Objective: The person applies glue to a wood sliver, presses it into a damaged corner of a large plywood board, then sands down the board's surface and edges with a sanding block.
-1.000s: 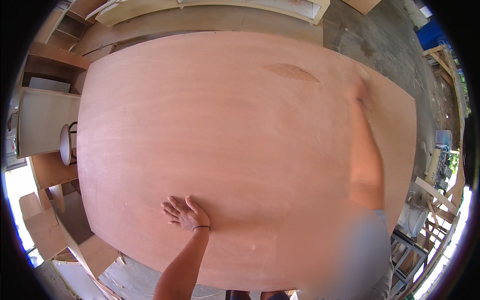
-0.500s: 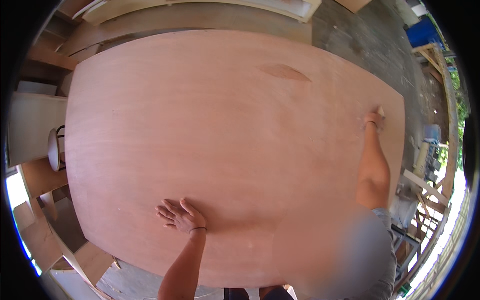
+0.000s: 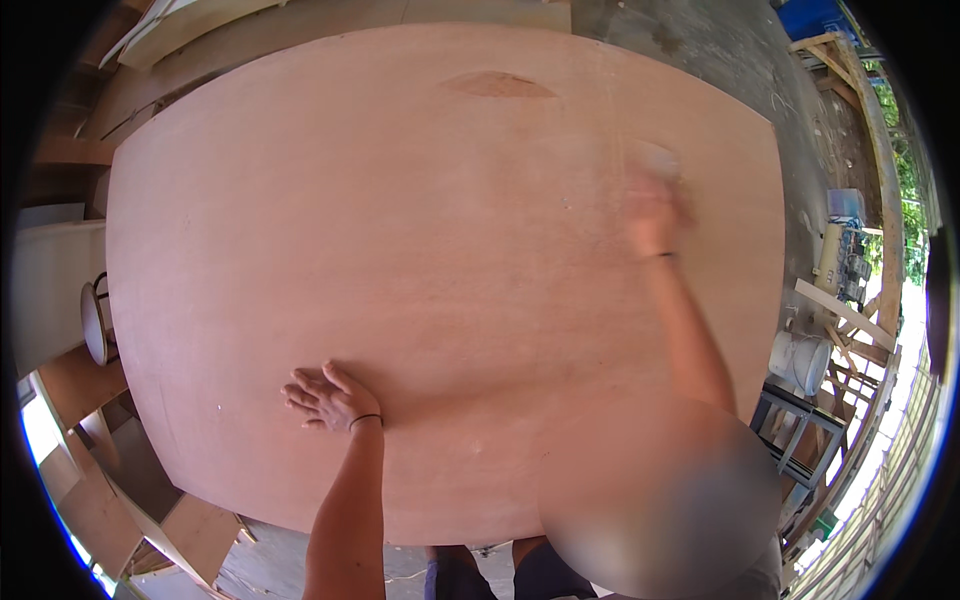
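A large reddish-brown wooden panel (image 3: 450,250) spreads out in front of me. My left hand (image 3: 332,398) lies flat on its near left part, fingers spread, holding nothing. Over the right part of the panel, my right hand (image 3: 655,205) reaches far out and is smeared by motion. A small pale piece (image 3: 657,158) shows at its fingers, closed around it and against the surface; its exact kind is too blurred to tell. A darker, rougher leaf-shaped patch (image 3: 500,84) marks the panel's far side.
Wooden cabinet parts (image 3: 140,500) and a round stool (image 3: 93,322) stand along the left. To the right are a white bucket (image 3: 800,362), a dark metal frame (image 3: 800,425) and a timber structure (image 3: 880,200). A blue container (image 3: 812,18) sits at the far right.
My right hand has swept left and nearer across the panel with the pale piece. My left hand stays flat on the panel. The whole view has shifted slightly.
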Available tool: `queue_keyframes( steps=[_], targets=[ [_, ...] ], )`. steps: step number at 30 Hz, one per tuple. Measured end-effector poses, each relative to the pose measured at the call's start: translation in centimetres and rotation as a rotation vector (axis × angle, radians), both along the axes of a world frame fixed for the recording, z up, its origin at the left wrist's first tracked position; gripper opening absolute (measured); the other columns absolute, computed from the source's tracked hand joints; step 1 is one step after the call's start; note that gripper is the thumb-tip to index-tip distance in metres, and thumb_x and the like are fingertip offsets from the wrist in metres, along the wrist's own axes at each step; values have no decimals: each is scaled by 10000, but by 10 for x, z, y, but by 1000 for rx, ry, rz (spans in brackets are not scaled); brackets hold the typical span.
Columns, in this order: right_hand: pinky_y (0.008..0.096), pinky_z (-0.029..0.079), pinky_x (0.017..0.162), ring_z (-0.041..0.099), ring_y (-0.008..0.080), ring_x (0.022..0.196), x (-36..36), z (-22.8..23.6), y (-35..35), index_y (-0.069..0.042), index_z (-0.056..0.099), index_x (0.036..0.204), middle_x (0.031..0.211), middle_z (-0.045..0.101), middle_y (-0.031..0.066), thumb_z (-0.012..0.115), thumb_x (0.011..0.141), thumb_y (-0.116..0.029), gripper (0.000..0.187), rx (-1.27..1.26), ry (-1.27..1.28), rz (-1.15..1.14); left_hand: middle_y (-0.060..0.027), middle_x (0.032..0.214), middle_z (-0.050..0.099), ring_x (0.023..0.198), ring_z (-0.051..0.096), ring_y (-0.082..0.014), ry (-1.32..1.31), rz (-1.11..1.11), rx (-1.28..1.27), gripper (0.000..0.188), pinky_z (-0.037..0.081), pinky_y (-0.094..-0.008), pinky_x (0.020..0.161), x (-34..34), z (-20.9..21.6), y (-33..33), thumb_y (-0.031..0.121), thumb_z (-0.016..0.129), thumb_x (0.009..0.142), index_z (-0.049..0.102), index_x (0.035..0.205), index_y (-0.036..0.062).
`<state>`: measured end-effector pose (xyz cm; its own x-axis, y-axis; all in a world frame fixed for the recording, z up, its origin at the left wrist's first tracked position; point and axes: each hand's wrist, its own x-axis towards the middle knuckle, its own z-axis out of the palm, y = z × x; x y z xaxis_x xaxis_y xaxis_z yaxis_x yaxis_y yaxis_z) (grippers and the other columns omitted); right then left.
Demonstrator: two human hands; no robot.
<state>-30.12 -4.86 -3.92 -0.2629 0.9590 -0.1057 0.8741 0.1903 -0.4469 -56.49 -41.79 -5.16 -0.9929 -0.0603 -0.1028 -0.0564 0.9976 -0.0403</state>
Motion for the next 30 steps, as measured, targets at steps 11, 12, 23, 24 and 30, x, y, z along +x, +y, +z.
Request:
queue_keyframes(
  steps=[11,12,23,24,30],
  targets=[
    [522,368,933,514,314,1113,-227,-19,-217,-180,620,1125,1174,584,69,523,893,-229,256,256,374,599,-119,1560,69,1439,16,-314,6,-29,107,630,25,-584,1101,6,-7,6,555,208,952,207,1481,213],
    [513,359,952,503,276,1128,-248,23,-244,-187,618,1153,1179,578,86,524,893,-237,280,333,235,874,-119,1560,69,1439,16,-314,14,0,88,630,25,-584,1101,-5,-11,-6,555,208,952,207,1481,213],
    [455,463,769,599,265,858,49,-31,-84,-44,565,1115,1014,631,120,409,927,-315,365,426,-344,-314,-241,1446,307,1330,285,-433,-517,-1045,476,509,149,-645,1038,91,60,-230,325,604,855,500,1330,173],
    [448,466,759,601,261,860,19,-34,-96,-42,571,1099,1003,630,123,414,925,-291,342,468,-358,-293,-266,1430,312,1318,288,-453,-561,-963,485,530,155,-646,1028,97,76,-282,319,621,843,494,1334,167],
    [477,390,935,517,272,1116,-302,43,-401,-123,530,1212,1224,541,120,431,928,-232,320,12,23,688,-305,1449,252,1369,192,-461,-747,-294,357,580,124,-643,1061,164,139,-431,352,563,883,428,1360,51]
  ],
)
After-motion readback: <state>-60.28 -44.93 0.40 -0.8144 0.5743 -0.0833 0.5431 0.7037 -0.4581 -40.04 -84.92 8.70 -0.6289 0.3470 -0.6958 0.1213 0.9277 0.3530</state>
